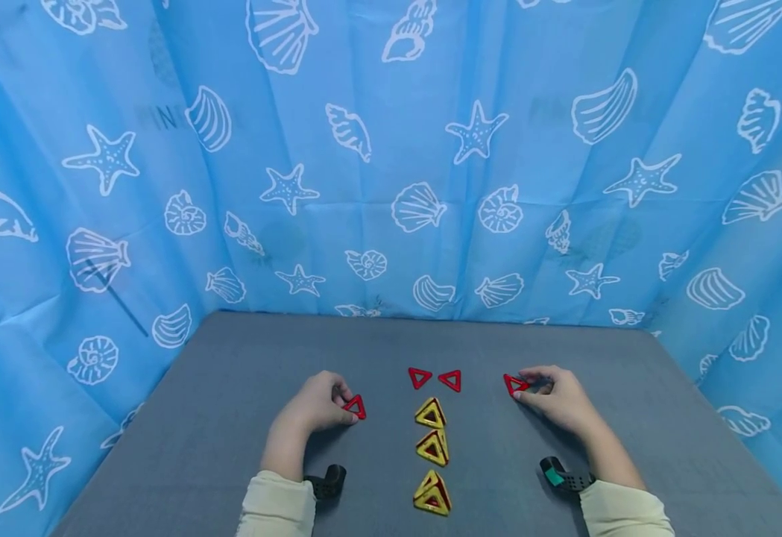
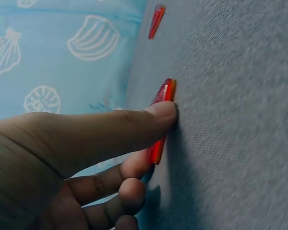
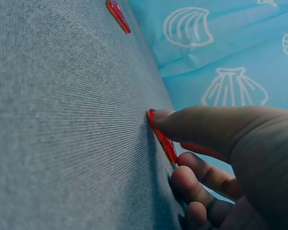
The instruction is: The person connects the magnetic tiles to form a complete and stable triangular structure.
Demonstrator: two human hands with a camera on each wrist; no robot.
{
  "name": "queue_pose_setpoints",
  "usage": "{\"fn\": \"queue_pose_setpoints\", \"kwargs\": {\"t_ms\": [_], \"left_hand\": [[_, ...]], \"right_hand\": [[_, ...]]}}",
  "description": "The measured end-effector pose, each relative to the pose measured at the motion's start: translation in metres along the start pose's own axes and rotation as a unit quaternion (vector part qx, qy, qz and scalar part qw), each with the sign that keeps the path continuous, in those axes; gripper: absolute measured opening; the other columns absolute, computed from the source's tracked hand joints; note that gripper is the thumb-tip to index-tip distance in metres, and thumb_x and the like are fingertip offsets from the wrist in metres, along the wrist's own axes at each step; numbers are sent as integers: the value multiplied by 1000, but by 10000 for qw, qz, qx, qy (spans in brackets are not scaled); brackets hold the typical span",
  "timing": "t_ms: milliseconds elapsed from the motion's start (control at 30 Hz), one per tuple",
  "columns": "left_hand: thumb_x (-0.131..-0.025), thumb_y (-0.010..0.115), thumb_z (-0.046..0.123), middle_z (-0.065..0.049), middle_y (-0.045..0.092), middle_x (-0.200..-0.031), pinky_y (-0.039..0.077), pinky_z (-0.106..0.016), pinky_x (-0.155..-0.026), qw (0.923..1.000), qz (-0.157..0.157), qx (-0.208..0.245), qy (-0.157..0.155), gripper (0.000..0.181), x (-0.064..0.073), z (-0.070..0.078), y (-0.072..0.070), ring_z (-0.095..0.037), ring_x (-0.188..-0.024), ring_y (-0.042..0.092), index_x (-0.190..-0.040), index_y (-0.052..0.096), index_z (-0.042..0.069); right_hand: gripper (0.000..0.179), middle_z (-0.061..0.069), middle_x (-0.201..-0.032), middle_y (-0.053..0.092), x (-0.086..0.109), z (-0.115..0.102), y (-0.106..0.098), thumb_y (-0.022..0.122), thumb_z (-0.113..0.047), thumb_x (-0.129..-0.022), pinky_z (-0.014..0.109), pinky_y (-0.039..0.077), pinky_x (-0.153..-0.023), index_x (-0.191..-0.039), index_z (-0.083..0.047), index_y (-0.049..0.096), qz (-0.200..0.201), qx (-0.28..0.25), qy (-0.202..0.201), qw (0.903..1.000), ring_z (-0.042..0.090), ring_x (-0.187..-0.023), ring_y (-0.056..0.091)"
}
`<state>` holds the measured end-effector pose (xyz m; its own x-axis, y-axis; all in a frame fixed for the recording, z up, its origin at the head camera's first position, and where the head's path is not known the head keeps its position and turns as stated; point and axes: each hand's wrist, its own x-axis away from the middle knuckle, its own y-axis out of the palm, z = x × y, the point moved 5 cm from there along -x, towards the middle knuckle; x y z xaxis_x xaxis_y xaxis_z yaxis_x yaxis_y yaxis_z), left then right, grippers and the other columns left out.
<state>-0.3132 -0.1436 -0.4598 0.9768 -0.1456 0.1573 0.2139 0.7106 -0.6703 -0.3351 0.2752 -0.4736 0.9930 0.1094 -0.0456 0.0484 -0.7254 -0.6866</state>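
My left hand (image 1: 315, 404) pinches a red triangle tile (image 1: 357, 407) with an open centre between thumb and fingers. In the left wrist view that tile (image 2: 158, 147) sits at or just above the cloth; which, I cannot tell. Over on the right, my right hand (image 1: 557, 397) grips another red triangle tile (image 1: 513, 385) by its edges, thumb on the near side. Between the hands lie two loose red triangle tiles, a left one (image 1: 420, 378) and a right one (image 1: 451, 380), slightly apart.
Yellow triangle pieces with dark red showing inside form a column toward me: a far one (image 1: 429, 413), a middle one (image 1: 434, 447) and a near one (image 1: 432, 494). They lie on a grey cloth-covered table (image 1: 256, 343). A blue shell-patterned curtain (image 1: 391, 156) hangs behind it.
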Motion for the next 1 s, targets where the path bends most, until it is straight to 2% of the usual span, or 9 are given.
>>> {"fn": "queue_pose_setpoints", "kwargs": {"t_ms": [233, 567, 800, 1000], "left_hand": [[-84, 89, 7, -8, 62, -89, 47, -35, -71, 9999, -30, 23, 125, 25, -3, 8, 8, -20, -79, 55, -101, 70, 3], [-88, 88, 13, -5, 61, -89, 46, -35, -70, 9996, 7, -125, 259, 23, -7, 12, 18, -19, -79, 55, -102, 71, 6], [-89, 87, 12, -8, 64, -93, 48, -36, -72, 9993, 21, -128, 364, 24, -8, 17, 22, -19, -82, 56, -106, 72, 6], [-89, 86, 13, -7, 63, -92, 49, -37, -74, 9991, 25, -148, 402, 24, -9, 17, 27, -20, -83, 56, -106, 72, 6]], "right_hand": [[44, 20, -111, 71, -2, 2, 1, 83, -20, -92, 29, 44, -61, -126, 6, 71, -3, 235, 54, 9997, 18, -76, 54], [36, 15, -103, 71, -4, 1, 2, 83, -22, -92, 29, 43, -65, -117, 3, 74, -37, 391, 110, 9992, 18, -79, 54], [35, 10, -101, 72, -4, 0, 2, 84, -22, -92, 28, 42, -63, -117, 0, 75, -76, 305, 26, 9995, 17, -75, 53], [37, 10, -102, 71, -1, -5, 3, 83, -24, -94, 28, 44, -63, -120, 1, 74, -77, 97, 13, 9999, 17, -77, 55]]}}
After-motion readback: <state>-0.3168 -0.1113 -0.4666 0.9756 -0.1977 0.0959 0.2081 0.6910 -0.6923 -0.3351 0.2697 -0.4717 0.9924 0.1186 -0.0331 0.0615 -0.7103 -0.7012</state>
